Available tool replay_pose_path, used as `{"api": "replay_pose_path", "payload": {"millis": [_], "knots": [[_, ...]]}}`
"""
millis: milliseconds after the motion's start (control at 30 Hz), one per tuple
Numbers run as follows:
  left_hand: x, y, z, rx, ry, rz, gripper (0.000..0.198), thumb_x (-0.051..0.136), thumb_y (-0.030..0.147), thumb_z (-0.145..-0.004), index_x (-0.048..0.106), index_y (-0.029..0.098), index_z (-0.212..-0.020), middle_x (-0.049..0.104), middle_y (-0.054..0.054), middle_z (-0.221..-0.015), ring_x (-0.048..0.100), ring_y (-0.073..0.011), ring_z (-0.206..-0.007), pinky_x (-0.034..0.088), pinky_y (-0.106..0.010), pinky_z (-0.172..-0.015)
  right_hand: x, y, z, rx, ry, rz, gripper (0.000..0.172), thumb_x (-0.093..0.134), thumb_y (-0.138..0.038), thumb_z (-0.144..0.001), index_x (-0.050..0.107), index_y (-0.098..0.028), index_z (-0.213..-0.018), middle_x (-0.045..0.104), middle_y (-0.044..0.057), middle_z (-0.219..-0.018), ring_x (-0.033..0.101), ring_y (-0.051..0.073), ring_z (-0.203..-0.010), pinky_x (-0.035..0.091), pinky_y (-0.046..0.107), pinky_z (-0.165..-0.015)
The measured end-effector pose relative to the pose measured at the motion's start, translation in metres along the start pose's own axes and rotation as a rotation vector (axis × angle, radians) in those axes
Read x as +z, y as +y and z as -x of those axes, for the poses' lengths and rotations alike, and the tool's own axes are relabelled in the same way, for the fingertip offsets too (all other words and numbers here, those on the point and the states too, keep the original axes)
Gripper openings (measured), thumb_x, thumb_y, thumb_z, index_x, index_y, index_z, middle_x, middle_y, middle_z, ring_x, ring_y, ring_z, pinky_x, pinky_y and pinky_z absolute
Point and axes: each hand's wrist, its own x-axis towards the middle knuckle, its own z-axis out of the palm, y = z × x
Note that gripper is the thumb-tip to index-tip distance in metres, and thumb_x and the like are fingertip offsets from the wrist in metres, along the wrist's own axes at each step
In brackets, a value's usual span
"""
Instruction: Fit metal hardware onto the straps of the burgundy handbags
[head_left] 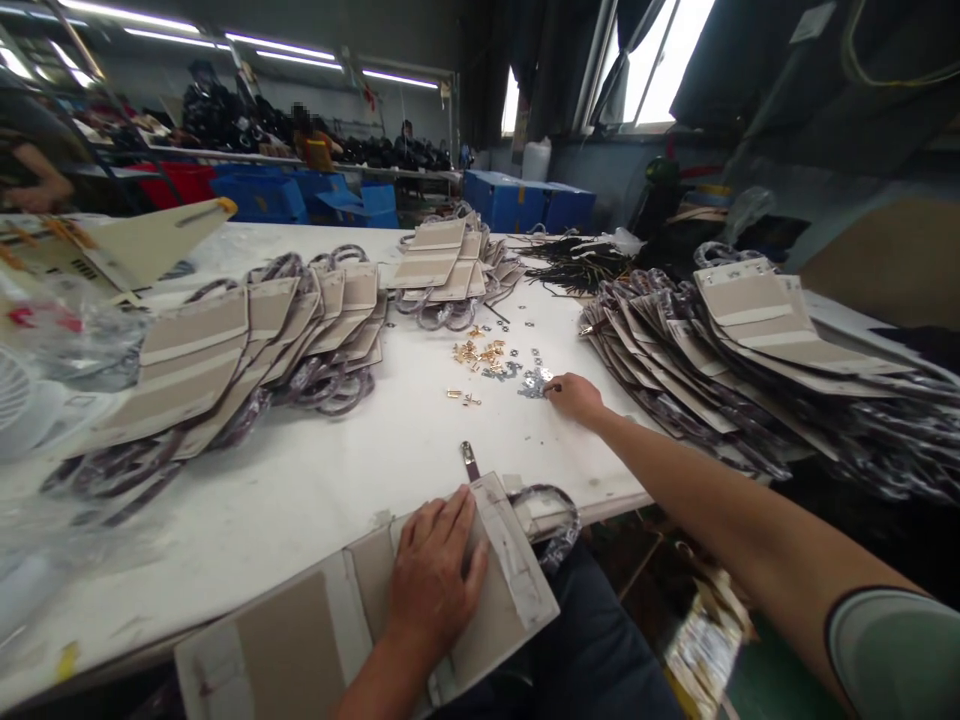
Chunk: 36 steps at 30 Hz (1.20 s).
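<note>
My left hand point(439, 570) lies flat, fingers stretched, on a beige bag panel point(292, 630) at the table's front edge. A dark strap with a metal clasp point(469, 460) sticks out from the panel's far edge, and a plastic-wrapped handle point(559, 520) loops out at its right. Over a small heap of flat silver metal plates point(534, 383) is my right hand point(576, 398), thumb and finger pinched together; what is between them is too small to tell. Just left of that heap lie gold-coloured metal fittings point(480, 352), with a few more gold pieces point(463, 397) nearer me.
Stacks of similar panels with wrapped handles stand on the left point(255, 340), at the back point(442, 260) and on the right point(750, 320). Dark thin straps point(577, 262) lie behind. A white fan point(30, 400) is at far left. Blue bins point(525, 200) and people are beyond the table.
</note>
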Motion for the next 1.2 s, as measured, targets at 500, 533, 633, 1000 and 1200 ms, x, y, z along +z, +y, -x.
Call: {"api": "replay_pose_path", "payload": {"millis": [500, 533, 633, 1000, 1200], "knots": [[0.001, 0.001, 0.004, -0.07, -0.009, 0.091, 0.052, 0.059, 0.029, -0.094, 0.06, 0.02, -0.145, 0.065, -0.009, -0.146, 0.06, -0.0337, -0.125, 0.048, -0.054, -0.108, -0.032, -0.071, 0.096, -0.42, -0.458, -0.393, 0.025, 0.065, -0.031, -0.086, 0.081, -0.019, -0.1, 0.075, 0.001, -0.079, 0.058, 0.012, -0.061, 0.044, 0.022, -0.059], [0.001, 0.001, 0.004, -0.071, -0.009, 0.093, 0.052, 0.059, 0.029, -0.094, 0.061, 0.019, -0.145, 0.066, -0.009, -0.146, 0.06, -0.0338, -0.125, 0.049, -0.054, -0.107, -0.029, -0.08, 0.108, -0.475, -0.543, -0.445, 0.024, 0.065, -0.028, -0.085, 0.082, -0.018, -0.099, 0.075, 0.001, -0.079, 0.058, 0.012, -0.062, 0.045, 0.022, -0.059], [0.002, 0.0, 0.005, -0.078, -0.008, 0.103, 0.051, 0.059, 0.03, -0.095, 0.061, 0.018, -0.144, 0.066, -0.01, -0.146, 0.06, -0.0339, -0.125, 0.049, -0.055, -0.108, -0.021, -0.101, 0.133, -0.554, -0.658, -0.454, 0.023, 0.066, -0.019, -0.08, 0.082, -0.018, -0.095, 0.074, -0.001, -0.076, 0.061, 0.012, -0.066, 0.046, 0.021, -0.063], [0.0, 0.002, 0.005, -0.103, -0.004, 0.143, 0.052, 0.061, 0.03, -0.094, 0.06, 0.018, -0.145, 0.065, -0.01, -0.146, 0.058, -0.0339, -0.126, 0.05, -0.056, -0.109, -0.018, -0.108, 0.146, -0.497, -0.6, -0.333, 0.024, 0.067, -0.016, -0.079, 0.084, -0.017, -0.096, 0.074, 0.0, -0.075, 0.063, 0.013, -0.069, 0.044, 0.021, -0.065], [0.001, 0.001, 0.005, -0.107, -0.006, 0.162, 0.053, 0.061, 0.03, -0.095, 0.059, 0.019, -0.146, 0.065, -0.009, -0.146, 0.057, -0.0335, -0.127, 0.049, -0.056, -0.109, -0.019, -0.115, 0.145, -0.539, -0.605, -0.274, 0.025, 0.066, -0.015, -0.077, 0.084, -0.019, -0.093, 0.074, -0.001, -0.073, 0.063, 0.014, -0.068, 0.044, 0.021, -0.063]]}}
